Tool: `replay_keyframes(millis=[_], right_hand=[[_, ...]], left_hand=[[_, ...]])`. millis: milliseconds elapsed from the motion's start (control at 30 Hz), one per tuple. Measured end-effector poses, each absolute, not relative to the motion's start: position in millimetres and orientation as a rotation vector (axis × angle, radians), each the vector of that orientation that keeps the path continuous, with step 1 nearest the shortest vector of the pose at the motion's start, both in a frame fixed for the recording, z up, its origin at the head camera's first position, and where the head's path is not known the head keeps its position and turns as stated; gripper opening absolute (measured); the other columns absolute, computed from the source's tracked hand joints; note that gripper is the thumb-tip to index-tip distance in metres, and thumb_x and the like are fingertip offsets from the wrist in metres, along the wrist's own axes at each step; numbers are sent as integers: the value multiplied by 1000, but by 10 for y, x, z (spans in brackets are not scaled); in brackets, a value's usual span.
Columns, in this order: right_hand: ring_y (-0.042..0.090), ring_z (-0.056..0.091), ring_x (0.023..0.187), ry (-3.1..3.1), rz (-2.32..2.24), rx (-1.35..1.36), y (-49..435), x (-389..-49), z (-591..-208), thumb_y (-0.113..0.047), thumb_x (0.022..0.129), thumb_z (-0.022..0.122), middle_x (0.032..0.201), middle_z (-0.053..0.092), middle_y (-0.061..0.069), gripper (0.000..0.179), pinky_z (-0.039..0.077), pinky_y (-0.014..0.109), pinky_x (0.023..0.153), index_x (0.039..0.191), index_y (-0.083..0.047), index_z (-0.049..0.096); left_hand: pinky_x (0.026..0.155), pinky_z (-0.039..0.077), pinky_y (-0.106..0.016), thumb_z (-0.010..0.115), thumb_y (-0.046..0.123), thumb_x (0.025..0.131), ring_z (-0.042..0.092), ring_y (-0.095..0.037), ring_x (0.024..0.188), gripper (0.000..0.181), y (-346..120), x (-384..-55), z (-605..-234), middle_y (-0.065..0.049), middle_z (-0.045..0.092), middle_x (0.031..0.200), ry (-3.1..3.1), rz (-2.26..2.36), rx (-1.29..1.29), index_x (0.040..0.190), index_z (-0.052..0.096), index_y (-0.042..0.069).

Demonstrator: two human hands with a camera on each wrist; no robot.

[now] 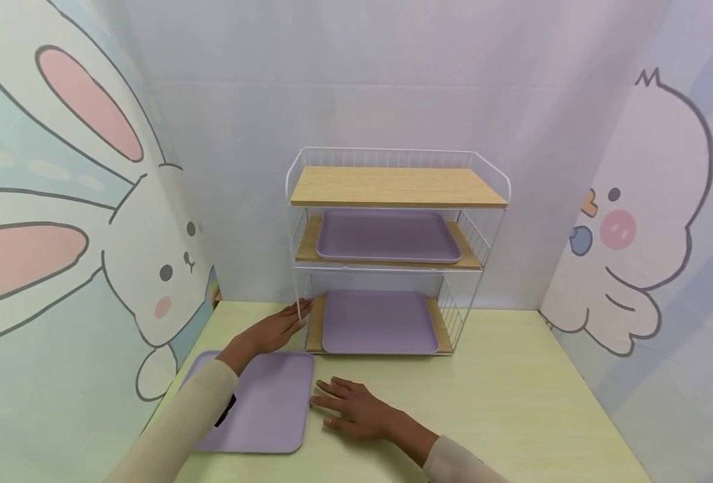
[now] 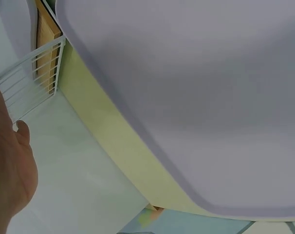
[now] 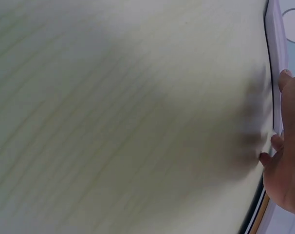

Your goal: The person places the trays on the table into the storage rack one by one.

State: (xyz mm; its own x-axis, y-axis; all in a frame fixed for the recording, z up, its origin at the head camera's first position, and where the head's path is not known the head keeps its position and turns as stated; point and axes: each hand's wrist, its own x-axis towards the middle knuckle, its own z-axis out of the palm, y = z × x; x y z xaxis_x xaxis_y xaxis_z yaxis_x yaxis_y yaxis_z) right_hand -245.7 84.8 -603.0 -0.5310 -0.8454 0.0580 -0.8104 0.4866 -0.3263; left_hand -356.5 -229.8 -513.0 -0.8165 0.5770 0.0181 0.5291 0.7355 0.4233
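Observation:
A white wire rack (image 1: 398,186) with wooden shelves stands at the back of the table. My left hand (image 1: 278,330) reaches to the rack's lower left side with fingers extended. In the left wrist view that hand (image 2: 11,165) is by the white wire side panel (image 2: 28,78); whether it touches is unclear. One lilac tray (image 1: 271,409) lies flat on the table under my left forearm. Just right of its edge, my right hand (image 1: 359,410) is spread, palm down. The right wrist view has the hand (image 3: 288,161) beside the tray's rim (image 3: 278,53), its grip on nothing.
A second lilac tray (image 1: 389,235) rests on the rack's middle shelf, and a third tray (image 1: 380,322) on the bottom shelf. The pale yellow table (image 1: 513,402) extends to the right. Printed curtains (image 1: 634,201) enclose the back and sides.

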Motion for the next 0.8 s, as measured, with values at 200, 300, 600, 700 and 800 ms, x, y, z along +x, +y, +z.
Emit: replay_keyframes(millis=[200,300,600,700,800], right_hand=[[36,42,169,2711,-316,-1475,800,-2469,-6096,-49,122,41,187,32,-1,54,46,60,128,174,-35,45],[36,47,165,2746,-263,-1512,747,-2470,-6076,-49,122,42,188,31,-1,56,49,58,124,177,-36,39],[28,56,152,2860,-134,-1380,577,-2447,-6002,-60,119,43,186,36,-5,44,54,49,110,157,-47,60],[28,57,151,2880,-189,-1309,672,-2437,-5995,-63,116,49,184,40,-1,41,54,50,108,150,-45,65],[33,55,154,2859,-300,-1241,851,-2430,-6015,-62,115,53,183,43,4,41,52,57,111,148,-42,66]], left_hand=[[140,24,-66,32,39,126,17,-44,176,63,-2280,-3581,-5113,-20,17,189,2811,611,919,180,21,8],[140,25,-67,33,35,126,18,-45,176,62,-2287,-3569,-5108,-22,18,189,2813,615,924,180,22,5],[139,26,-67,35,33,126,19,-46,175,62,-2295,-3534,-5088,-23,19,188,2811,616,908,180,22,5],[139,26,-67,35,33,126,20,-46,175,62,-2286,-3537,-5082,-22,18,189,2812,610,911,180,22,6],[139,25,-67,35,33,126,19,-46,175,62,-2276,-3540,-5068,-22,17,189,2812,608,909,180,21,6]])
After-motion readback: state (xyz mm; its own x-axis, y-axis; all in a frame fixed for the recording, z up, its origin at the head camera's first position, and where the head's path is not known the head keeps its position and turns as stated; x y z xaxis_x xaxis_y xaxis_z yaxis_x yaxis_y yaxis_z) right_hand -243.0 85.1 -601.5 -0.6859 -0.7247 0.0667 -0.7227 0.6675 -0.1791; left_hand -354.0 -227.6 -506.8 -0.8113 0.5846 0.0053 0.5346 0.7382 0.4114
